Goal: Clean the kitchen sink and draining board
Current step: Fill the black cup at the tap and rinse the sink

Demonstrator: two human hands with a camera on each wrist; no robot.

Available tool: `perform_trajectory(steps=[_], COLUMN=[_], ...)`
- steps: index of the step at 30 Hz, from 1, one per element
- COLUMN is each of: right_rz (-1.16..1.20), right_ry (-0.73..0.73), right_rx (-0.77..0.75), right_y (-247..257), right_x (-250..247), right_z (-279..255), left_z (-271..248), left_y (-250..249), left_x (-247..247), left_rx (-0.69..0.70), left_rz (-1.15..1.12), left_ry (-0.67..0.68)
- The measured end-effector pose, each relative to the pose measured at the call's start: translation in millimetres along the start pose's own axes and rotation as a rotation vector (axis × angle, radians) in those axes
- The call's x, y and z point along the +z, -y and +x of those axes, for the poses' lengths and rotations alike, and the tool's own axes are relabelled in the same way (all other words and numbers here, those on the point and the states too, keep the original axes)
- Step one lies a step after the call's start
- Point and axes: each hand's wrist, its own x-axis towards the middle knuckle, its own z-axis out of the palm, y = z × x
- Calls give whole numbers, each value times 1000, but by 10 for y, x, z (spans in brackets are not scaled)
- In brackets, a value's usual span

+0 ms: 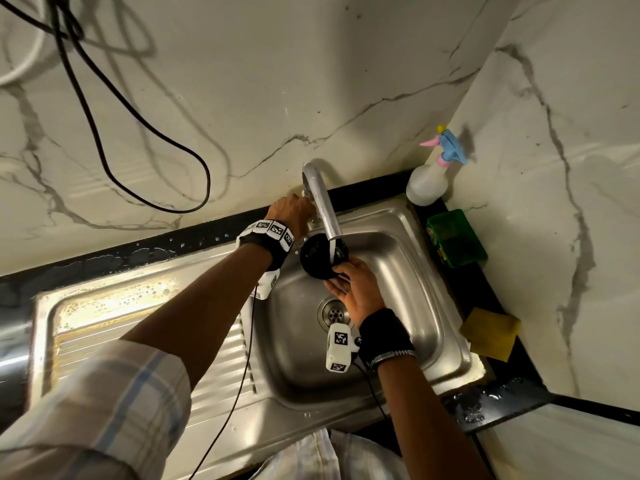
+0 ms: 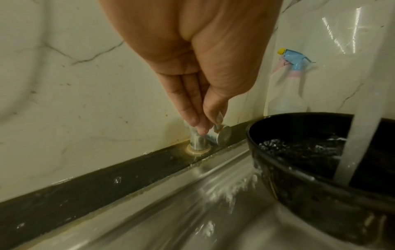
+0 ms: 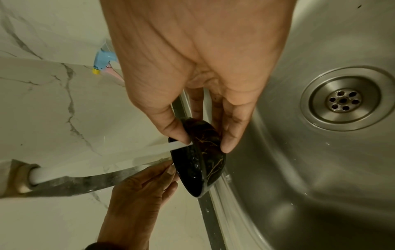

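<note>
Above the sink (image 1: 408, 237), the left hand (image 1: 291, 211) pinches the tap handle (image 2: 220, 135) while the right hand (image 1: 360, 292) grips a black bowl (image 1: 317, 256) under running water (image 2: 359, 135).

L hand (image 2: 192, 50) fingers (image 2: 188, 108) pinching tap handle (image 2: 220, 135); water into black bowl (image 2: 299, 189).

A black countertop (image 1: 491, 285) carries a stainless sink (image 1: 408, 237) with its ribbed draining board (image 1: 221, 362). Directly on the counter: a spray bottle (image 1: 427, 181) in the corner, a green box (image 1: 455, 239), a yellow sponge (image 1: 490, 334).
</note>
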Motion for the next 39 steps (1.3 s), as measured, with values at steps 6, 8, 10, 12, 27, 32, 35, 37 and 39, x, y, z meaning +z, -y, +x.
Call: perform_trajectory(steps=[6,8,10,12,27,32,35,37,39], right_rz=[3,17,21,22,68,64,61,58,64], right_ry=[-17,-25,-29,-36,-90,-95,-103,-104,-97], right_rx=[-5,1,3,8,34,40,39,37,40], right_y=[-8,-25,-48,-63,-111,-109,-102,-104,-102], right_x=[-4,-5,-12,-21,-98,-97,-90,-95,-99], right_z=[-9,-8,-6,-5,26,43,43,42,40], left_z=[-6,3,11,18,11,3,2,-1,-5], left_y=[-24,-37,-56,-74,-122,-131,-126,-129,-127], left_x=[-16,-37,-57,-61,-77,-73,-75,-68,-58], left_rx=[-12,-19,-23,-30,-26,-19,-15,-18,-23], left_rz=[13,29,39,46,40,47,60,67,70], left_ry=[27,46,59,61,45,31,42,47,44])
